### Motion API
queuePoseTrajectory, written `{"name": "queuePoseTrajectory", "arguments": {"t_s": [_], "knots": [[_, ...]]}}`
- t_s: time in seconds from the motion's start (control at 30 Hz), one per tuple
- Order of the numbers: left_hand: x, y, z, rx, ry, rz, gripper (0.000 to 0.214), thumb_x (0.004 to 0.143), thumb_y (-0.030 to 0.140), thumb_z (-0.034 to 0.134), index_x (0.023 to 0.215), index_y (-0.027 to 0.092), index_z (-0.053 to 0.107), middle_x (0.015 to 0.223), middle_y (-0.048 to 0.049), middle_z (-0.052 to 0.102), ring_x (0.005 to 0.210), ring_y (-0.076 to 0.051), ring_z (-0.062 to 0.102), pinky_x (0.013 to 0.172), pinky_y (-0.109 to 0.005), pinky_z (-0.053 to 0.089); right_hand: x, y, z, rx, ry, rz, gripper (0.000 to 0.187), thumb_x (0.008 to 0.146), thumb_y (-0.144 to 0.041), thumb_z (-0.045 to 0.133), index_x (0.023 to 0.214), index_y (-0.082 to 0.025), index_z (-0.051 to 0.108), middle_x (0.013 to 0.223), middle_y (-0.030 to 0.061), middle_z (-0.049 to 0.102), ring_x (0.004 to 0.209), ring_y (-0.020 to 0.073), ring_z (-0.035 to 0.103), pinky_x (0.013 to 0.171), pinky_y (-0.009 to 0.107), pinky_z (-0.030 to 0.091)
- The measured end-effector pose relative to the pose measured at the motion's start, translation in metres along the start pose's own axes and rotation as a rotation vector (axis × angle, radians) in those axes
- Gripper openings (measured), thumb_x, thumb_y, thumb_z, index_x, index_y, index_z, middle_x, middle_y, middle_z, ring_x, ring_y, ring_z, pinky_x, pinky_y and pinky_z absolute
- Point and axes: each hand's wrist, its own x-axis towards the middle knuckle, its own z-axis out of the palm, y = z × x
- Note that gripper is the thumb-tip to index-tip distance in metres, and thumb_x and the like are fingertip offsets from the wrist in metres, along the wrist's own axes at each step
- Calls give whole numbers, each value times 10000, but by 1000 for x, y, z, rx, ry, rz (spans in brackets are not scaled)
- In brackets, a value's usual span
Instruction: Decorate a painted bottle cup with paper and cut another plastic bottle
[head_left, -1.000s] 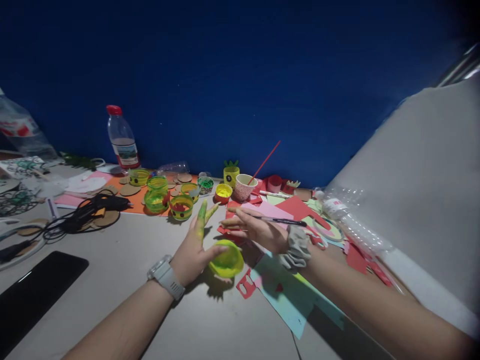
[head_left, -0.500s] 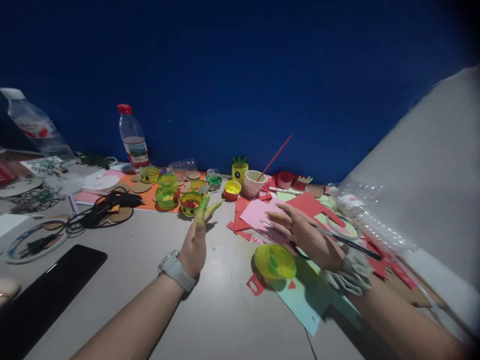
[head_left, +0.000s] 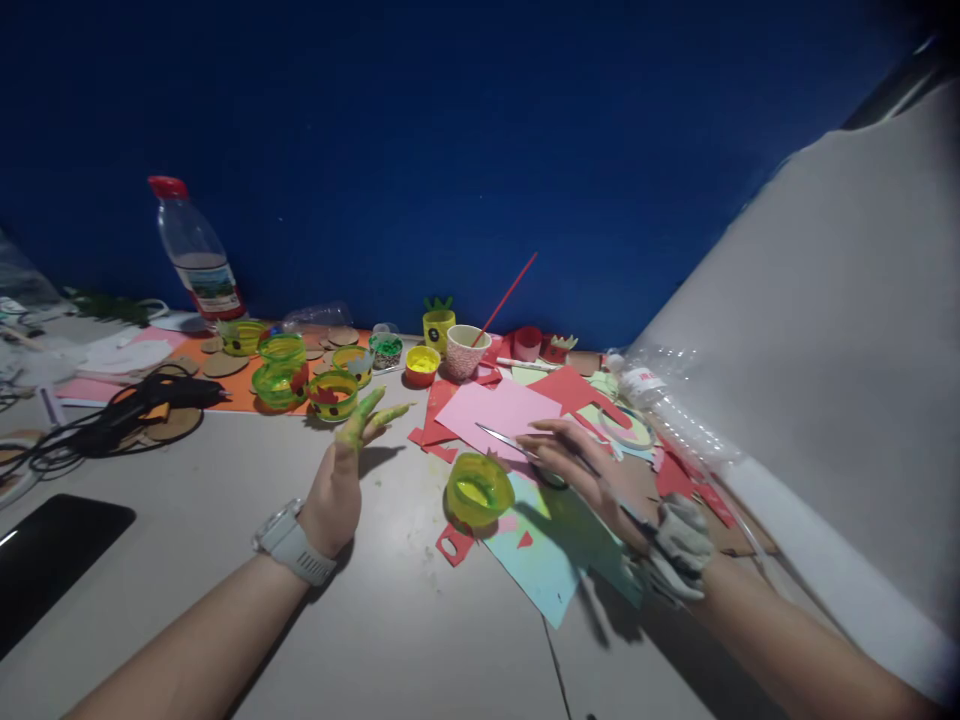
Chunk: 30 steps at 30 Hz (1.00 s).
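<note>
1. The translucent yellow-green plastic cup (head_left: 480, 492), its open mouth showing, is between the hands, by the edge of the pale blue paper (head_left: 559, 590).
2. Left hand (head_left: 341, 485): spread wide, holding nothing, green and yellow paint on its fingers, apart from the cup.
3. Right hand (head_left: 589, 465): fingers loosely extended, a slim, blurred tool (head_left: 631, 510) held across it, beside the pink paper (head_left: 495, 410).
4. Grey table (head_left: 390, 620), crowded with painted cups and scraps; dark blue partition (head_left: 480, 150) behind.
</note>
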Motion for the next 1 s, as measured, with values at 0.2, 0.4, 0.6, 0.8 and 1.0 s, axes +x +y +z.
{"name": "queuePoseTrajectory", "arguments": {"t_s": [0.2, 0.4, 0.6, 0.8, 1.0], "knots": [[5, -2, -3, -13, 23, -45, 737, 806, 730, 159, 1156, 174, 493, 949, -94, 621, 834, -219, 588, 589, -362, 566, 18, 12, -1, -188, -416, -137, 695, 685, -246, 750, 1306, -251, 439, 1294, 108, 532, 1222, 281, 477, 1042, 529, 325], [2, -6, -4, 143, -172, -74, 605, 845, 671, 229, 699, 164, 524, 482, 44, 395, 406, -86, 396, 411, -210, 399, 34, 19, 12, -350, -525, -227, 854, 619, -297, 803, 1351, -224, 369, 1323, 116, 484, 1223, 286, 455, 1043, 450, 341], [1, -3, 2, 228, -354, -49, 617, 883, 622, 141, 800, 163, 544, 534, 17, 470, 494, -120, 490, 502, -244, 425, 31, 16, 27, -284, -554, -247, 894, 574, -302, 829, 1345, -250, 380, 1314, 94, 482, 1204, 295, 471, 1027, 455, 365], [3, -5, -7, 326, -247, 116, 489, 938, 495, 96, 857, 189, 469, 609, 24, 429, 476, -120, 449, 453, -250, 373, 50, 0, 45, -140, -421, -186, 737, 659, -255, 771, 1299, -241, 407, 1213, 76, 572, 1104, 265, 568, 949, 418, 457], [1, 11, -5, 502, -295, 469, 513, 883, 594, 218, 744, 188, 500, 667, -31, 465, 677, -188, 437, 644, -331, 370, 99, 2, 110, -106, -86, -272, 775, 663, -343, 759, 1317, -191, 372, 1194, 112, 571, 1123, 268, 550, 981, 429, 424]]}}
